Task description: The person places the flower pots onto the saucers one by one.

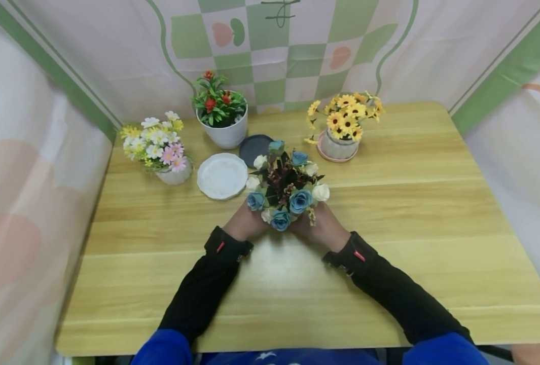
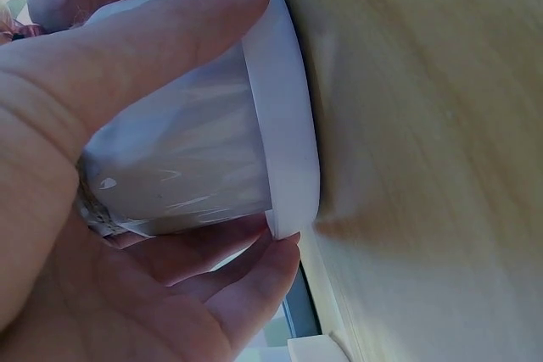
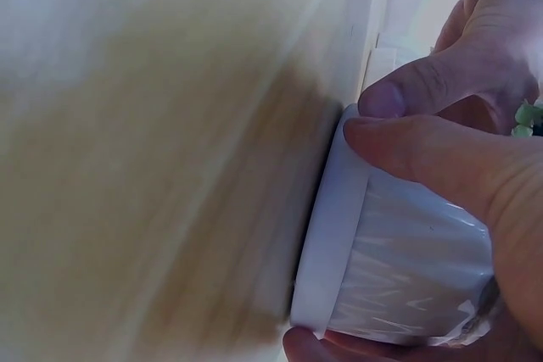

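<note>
Near the middle of the surface [image 1: 402,284], left hand [image 1: 250,221] and right hand [image 1: 319,228] clamp a glossy white pot [image 2: 182,154] of blue-and-white roses [image 1: 300,201], thumbs on the white saucer [image 2: 288,116] under it. Scalloped plate [image 1: 222,176] and dark saucer [image 1: 254,148] lie beyond, leftward.

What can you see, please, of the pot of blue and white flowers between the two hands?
The pale, glossy, ceramic-looking pot holds blue and creamy-white, rose-like flowers around dark reddish foliage. What looks like twine shows near its top. It is upright in a low, round, white saucer, close against the light wood-grain table, contact unclear. The left hand and right hand hold the pot from both sides, fingers touching the saucer.
</note>
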{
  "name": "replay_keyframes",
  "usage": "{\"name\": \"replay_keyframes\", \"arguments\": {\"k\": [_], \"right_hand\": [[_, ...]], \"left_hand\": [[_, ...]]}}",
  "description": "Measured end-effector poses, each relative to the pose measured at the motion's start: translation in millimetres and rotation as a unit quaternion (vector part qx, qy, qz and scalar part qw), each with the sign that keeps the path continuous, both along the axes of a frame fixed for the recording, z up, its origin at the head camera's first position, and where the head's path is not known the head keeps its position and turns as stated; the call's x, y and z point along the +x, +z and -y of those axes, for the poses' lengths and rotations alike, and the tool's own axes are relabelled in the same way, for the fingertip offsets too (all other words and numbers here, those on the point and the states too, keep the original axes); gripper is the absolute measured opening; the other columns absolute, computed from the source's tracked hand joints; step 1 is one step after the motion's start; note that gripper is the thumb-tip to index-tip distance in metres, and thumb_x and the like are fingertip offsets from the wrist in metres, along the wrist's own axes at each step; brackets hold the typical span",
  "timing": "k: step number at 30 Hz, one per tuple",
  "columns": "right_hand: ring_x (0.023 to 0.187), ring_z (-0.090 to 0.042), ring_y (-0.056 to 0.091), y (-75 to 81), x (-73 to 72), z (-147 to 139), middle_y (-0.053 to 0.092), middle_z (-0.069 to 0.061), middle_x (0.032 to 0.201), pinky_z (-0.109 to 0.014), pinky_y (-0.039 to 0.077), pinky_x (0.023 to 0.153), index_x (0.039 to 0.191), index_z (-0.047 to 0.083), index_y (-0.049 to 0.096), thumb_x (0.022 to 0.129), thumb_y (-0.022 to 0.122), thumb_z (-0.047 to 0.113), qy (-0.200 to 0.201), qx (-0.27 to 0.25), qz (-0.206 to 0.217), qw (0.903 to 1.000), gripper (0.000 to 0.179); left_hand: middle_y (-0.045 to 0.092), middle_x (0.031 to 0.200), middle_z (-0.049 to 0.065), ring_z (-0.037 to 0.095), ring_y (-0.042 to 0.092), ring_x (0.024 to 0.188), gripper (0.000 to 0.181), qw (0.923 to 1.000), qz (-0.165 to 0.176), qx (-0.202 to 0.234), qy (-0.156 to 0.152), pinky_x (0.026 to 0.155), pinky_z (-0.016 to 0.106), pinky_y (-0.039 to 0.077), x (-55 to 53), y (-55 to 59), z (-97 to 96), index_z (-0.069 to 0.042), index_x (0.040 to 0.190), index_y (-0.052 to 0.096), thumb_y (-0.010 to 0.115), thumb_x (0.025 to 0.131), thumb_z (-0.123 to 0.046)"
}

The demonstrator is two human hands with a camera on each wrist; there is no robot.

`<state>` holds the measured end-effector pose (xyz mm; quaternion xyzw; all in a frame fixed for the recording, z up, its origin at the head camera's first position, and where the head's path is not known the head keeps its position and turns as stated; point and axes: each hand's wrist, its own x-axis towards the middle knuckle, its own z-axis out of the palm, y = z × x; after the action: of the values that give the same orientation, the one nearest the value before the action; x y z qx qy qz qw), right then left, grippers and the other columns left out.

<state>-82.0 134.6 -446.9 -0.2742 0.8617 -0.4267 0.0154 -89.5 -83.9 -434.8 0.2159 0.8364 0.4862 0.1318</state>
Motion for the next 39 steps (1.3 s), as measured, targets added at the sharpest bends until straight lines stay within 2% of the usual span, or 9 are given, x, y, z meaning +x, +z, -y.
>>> {"name": "replay_keyframes", "arguments": {"k": [9, 17, 22, 25, 29, 32, 35, 39], "right_hand": [[0.149, -0.039, 0.046, -2.8, 1.8, -5.8, 0.048, -0.020, 0.161, -0.055, 0.036, 0.128, 0.159, 0.001, 0.037, 0.078, 0.089, 0.009, 0.013, -0.044, 0.004, 0.9990, 0.096], [0.149, -0.040, 0.046, -3.4, -0.6, -6.7, 0.047, -0.021, 0.161, -0.055, 0.035, 0.128, 0.159, 0.000, 0.036, 0.077, 0.089, 0.007, 0.013, -0.030, -0.007, 0.9994, 0.097], [0.148, -0.041, 0.046, -1.1, -2.0, -6.5, 0.048, -0.022, 0.160, -0.056, 0.035, 0.127, 0.158, -0.001, 0.037, 0.076, 0.089, 0.005, 0.013, -0.022, -0.018, 0.9995, 0.097], [0.150, -0.039, 0.045, 0.0, -3.2, -7.6, 0.046, -0.021, 0.162, -0.055, 0.034, 0.128, 0.160, 0.002, 0.036, 0.077, 0.088, 0.005, 0.009, -0.020, -0.011, 0.9997, 0.098], [0.153, -0.037, 0.042, 0.6, -4.0, -12.0, 0.043, -0.019, 0.164, -0.054, 0.030, 0.131, 0.162, 0.004, 0.032, 0.078, 0.087, 0.004, 0.005, -0.045, 0.015, 0.9989, 0.101], [0.153, -0.039, 0.041, 0.3, -4.8, -15.8, 0.042, -0.020, 0.165, -0.056, 0.029, 0.131, 0.162, 0.004, 0.031, 0.078, 0.087, 0.006, 0.006, -0.053, 0.017, 0.9984, 0.101], [0.152, -0.039, 0.042, -0.3, -6.4, -18.6, 0.043, -0.020, 0.163, -0.057, 0.030, 0.130, 0.162, 0.003, 0.033, 0.079, 0.086, 0.008, 0.006, -0.052, 0.008, 0.9986, 0.099], [0.151, -0.037, 0.044, -0.1, -9.8, -20.5, 0.046, -0.019, 0.162, -0.055, 0.032, 0.130, 0.161, 0.004, 0.035, 0.079, 0.086, 0.008, 0.005, -0.049, 0.003, 0.9988, 0.096]], "left_hand": [[0.043, 0.167, 0.014, 0.030, 0.040, 0.156, 0.080, 0.9995, -0.017, -0.029, 0.002, 0.132, 0.045, 0.032, 0.6, 0.6, -3.9, -0.008, 0.164, 0.036, 0.076, 0.096, -0.020], [0.046, 0.165, 0.012, 0.028, 0.043, 0.154, 0.083, 0.9999, -0.010, -0.010, 0.007, 0.132, 0.045, 0.031, -1.3, 0.3, -5.1, -0.011, 0.163, 0.038, 0.080, 0.092, -0.020], [0.042, 0.167, 0.014, 0.030, 0.041, 0.155, 0.079, 0.9994, -0.003, -0.035, 0.006, 0.132, 0.046, 0.032, -1.4, 0.4, -6.3, -0.010, 0.165, 0.035, 0.074, 0.097, -0.021], [0.044, 0.165, 0.015, 0.030, 0.042, 0.154, 0.073, 0.9992, -0.005, -0.039, 0.008, 0.131, 0.046, 0.034, -2.6, -0.2, -8.0, -0.009, 0.164, 0.036, 0.069, 0.100, -0.021], [0.049, 0.161, 0.015, 0.030, 0.046, 0.151, 0.069, 0.9992, -0.026, -0.028, 0.005, 0.130, 0.045, 0.036, -6.0, -1.5, -12.3, -0.008, 0.161, 0.040, 0.070, 0.099, -0.019], [0.052, 0.159, 0.016, 0.031, 0.048, 0.150, 0.070, 0.9991, -0.034, -0.027, 0.004, 0.129, 0.044, 0.037, -7.9, -2.4, -14.6, -0.004, 0.159, 0.043, 0.072, 0.096, -0.013], [0.047, 0.163, 0.016, 0.032, 0.044, 0.153, 0.076, 0.9993, -0.028, -0.024, 0.001, 0.132, 0.044, 0.033, -10.1, -2.9, -16.8, -0.004, 0.161, 0.040, 0.074, 0.093, -0.011], [0.040, 0.169, 0.012, 0.028, 0.037, 0.158, 0.084, 0.9996, -0.024, -0.015, -0.004, 0.134, 0.041, 0.029, -15.2, -3.5, -21.3, -0.009, 0.166, 0.032, 0.076, 0.095, -0.017]]}}
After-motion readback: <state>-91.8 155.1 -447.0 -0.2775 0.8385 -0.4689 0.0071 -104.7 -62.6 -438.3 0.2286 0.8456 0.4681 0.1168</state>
